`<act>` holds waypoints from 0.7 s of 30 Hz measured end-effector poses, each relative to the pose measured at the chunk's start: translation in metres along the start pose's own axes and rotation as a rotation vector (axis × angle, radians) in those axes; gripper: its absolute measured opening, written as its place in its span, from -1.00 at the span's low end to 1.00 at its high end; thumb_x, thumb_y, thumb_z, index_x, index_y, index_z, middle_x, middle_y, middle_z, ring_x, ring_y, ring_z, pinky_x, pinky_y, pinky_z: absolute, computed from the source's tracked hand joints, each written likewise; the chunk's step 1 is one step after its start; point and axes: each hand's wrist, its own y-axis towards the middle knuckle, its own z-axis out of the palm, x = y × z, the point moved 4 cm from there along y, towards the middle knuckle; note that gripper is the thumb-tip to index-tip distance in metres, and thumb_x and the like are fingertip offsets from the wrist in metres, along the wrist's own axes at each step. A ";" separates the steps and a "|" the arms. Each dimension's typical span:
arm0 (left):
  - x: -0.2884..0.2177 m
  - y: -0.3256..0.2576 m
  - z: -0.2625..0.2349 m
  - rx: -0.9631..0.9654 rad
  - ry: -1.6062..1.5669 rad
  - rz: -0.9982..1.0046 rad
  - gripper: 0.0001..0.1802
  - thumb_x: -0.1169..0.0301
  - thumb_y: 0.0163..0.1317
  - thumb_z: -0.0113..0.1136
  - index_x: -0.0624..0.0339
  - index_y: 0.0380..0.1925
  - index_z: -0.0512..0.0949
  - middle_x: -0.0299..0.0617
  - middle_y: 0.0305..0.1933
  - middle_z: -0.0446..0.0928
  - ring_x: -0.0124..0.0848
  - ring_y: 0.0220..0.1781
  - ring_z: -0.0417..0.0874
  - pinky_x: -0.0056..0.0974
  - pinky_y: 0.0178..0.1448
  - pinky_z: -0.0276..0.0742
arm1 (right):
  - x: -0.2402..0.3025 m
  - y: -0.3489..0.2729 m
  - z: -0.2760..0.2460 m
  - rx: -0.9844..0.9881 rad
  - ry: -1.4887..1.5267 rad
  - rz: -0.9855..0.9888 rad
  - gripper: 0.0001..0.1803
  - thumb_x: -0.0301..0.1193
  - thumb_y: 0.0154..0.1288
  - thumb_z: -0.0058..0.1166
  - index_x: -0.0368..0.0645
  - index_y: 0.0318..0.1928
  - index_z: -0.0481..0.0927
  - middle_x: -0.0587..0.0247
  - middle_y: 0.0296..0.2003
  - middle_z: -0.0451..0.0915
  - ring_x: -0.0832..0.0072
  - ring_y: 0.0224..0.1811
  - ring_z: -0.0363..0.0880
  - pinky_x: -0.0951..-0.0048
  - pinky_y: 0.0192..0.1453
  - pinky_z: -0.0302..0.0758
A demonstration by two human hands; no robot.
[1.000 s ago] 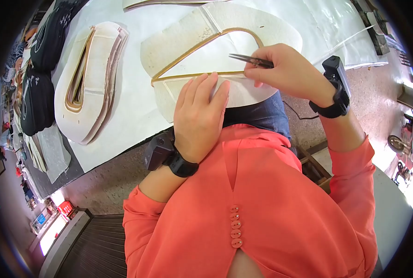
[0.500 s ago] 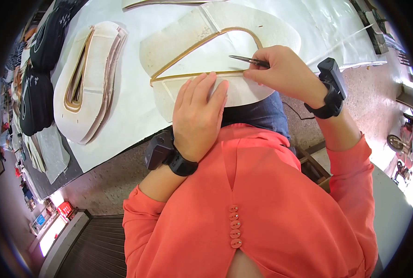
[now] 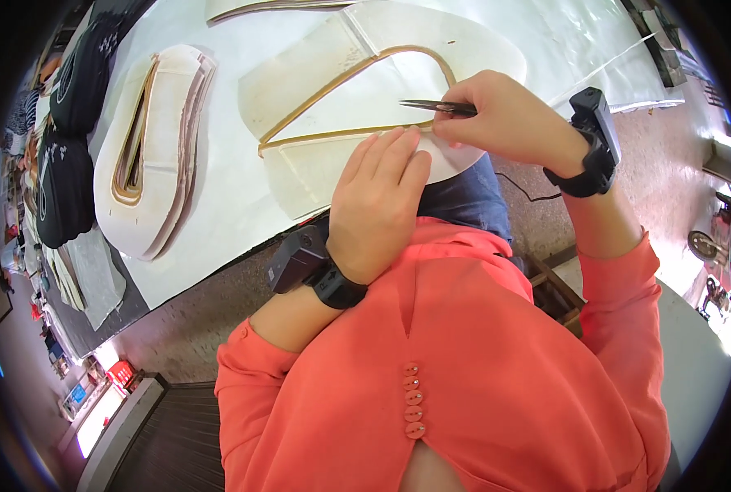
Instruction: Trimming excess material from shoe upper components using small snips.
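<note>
On the near edge of the white table (image 3: 218,205), your left hand (image 3: 378,201) lies flat, fingers spread narrow, pinning the cream panel (image 3: 341,123). Your right hand (image 3: 505,119) pinches small snips (image 3: 435,106), blades seemingly closed, at the tan trim (image 3: 332,135). Keep the panel flat and the tips clear of your fingertips.

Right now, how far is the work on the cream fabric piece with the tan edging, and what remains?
Done: a stack of similar cream pieces with tan edging lies at the left. In hand: the left hand presses flat on the cream fabric piece with tan edging, while the right hand holds small metal snips at the edging. How much trimming remains cannot be told.
</note>
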 end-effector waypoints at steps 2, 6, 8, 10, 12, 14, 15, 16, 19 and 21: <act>0.001 0.001 0.000 0.012 -0.003 -0.006 -0.84 0.56 0.27 0.30 0.29 -0.14 0.62 -0.06 0.12 0.64 -0.06 0.16 0.67 0.00 0.25 0.59 | 0.002 -0.002 -0.009 -0.020 -0.101 -0.045 -0.70 -0.32 0.15 0.18 -0.39 -0.37 0.68 -0.11 -0.61 0.51 0.13 -0.56 0.53 0.22 -0.35 0.47; 0.000 -0.001 0.001 -0.008 0.005 0.013 -0.82 0.57 0.27 0.30 0.28 -0.13 0.61 -0.05 0.12 0.63 -0.05 0.15 0.67 -0.01 0.24 0.59 | -0.004 -0.001 -0.010 -0.044 -0.150 -0.050 -0.70 -0.32 0.13 0.18 -0.39 -0.36 0.68 -0.14 -0.59 0.52 0.09 -0.55 0.52 0.19 -0.35 0.46; -0.001 0.000 0.001 -0.011 0.013 0.011 -0.81 0.58 0.26 0.30 0.28 -0.12 0.61 -0.05 0.12 0.63 -0.05 0.15 0.67 -0.01 0.24 0.59 | -0.005 0.002 -0.009 -0.070 -0.211 -0.068 -0.70 -0.32 0.12 0.17 -0.39 -0.36 0.67 -0.17 -0.56 0.53 0.04 -0.54 0.50 0.16 -0.35 0.45; -0.002 0.002 0.002 -0.018 -0.019 0.027 -0.79 0.59 0.24 0.30 0.28 -0.11 0.61 -0.05 0.12 0.63 -0.04 0.15 0.67 0.00 0.24 0.60 | -0.003 0.002 -0.009 -0.064 -0.217 -0.062 -0.70 -0.32 0.12 0.17 -0.39 -0.37 0.67 -0.19 -0.56 0.53 0.02 -0.53 0.49 0.15 -0.34 0.45; -0.004 0.006 0.007 -0.014 -0.030 0.040 -0.79 0.58 0.23 0.30 0.27 -0.12 0.60 -0.05 0.12 0.63 -0.04 0.16 0.66 0.00 0.25 0.59 | -0.004 0.003 -0.009 -0.060 -0.225 -0.058 -0.70 -0.32 0.11 0.17 -0.39 -0.37 0.67 -0.21 -0.55 0.52 0.00 -0.53 0.48 0.15 -0.34 0.44; -0.006 0.008 0.009 -0.009 -0.043 0.054 -0.79 0.57 0.23 0.29 0.27 -0.13 0.60 -0.05 0.12 0.63 -0.05 0.17 0.66 0.00 0.26 0.58 | -0.004 0.005 -0.008 -0.051 -0.232 -0.110 -0.70 -0.32 0.11 0.17 -0.40 -0.39 0.65 -0.20 -0.56 0.51 0.02 -0.54 0.48 0.15 -0.35 0.44; -0.006 0.009 0.010 0.010 -0.016 0.059 -0.80 0.56 0.22 0.27 0.26 -0.13 0.59 -0.06 0.12 0.63 -0.05 0.19 0.64 0.02 0.28 0.57 | -0.004 0.006 -0.011 -0.052 -0.232 -0.110 -0.70 -0.32 0.11 0.17 -0.40 -0.39 0.65 -0.20 -0.56 0.51 0.02 -0.54 0.48 0.15 -0.35 0.44; -0.007 0.011 0.010 0.029 0.011 0.063 -0.80 0.55 0.22 0.25 0.26 -0.14 0.58 -0.06 0.12 0.62 -0.05 0.21 0.63 0.03 0.30 0.55 | -0.004 0.006 -0.013 -0.010 -0.214 -0.124 -0.70 -0.31 0.11 0.18 -0.39 -0.40 0.65 -0.19 -0.56 0.52 0.03 -0.54 0.49 0.16 -0.35 0.45; -0.010 0.016 0.006 0.094 0.022 0.063 -0.79 0.53 0.20 0.22 0.24 -0.14 0.57 -0.07 0.13 0.61 -0.05 0.25 0.60 0.05 0.32 0.53 | -0.011 0.005 -0.017 0.012 -0.193 -0.125 -0.70 -0.31 0.14 0.20 -0.38 -0.41 0.63 -0.03 -0.60 0.48 0.24 -0.55 0.44 0.25 -0.37 0.42; -0.009 0.018 0.007 0.096 0.031 0.075 -0.79 0.54 0.19 0.21 0.23 -0.14 0.56 -0.08 0.13 0.61 -0.05 0.26 0.59 0.06 0.33 0.51 | -0.010 0.007 -0.017 -0.001 -0.187 -0.125 -0.70 -0.31 0.16 0.22 -0.37 -0.41 0.60 0.12 -0.63 0.44 0.44 -0.57 0.39 0.35 -0.40 0.38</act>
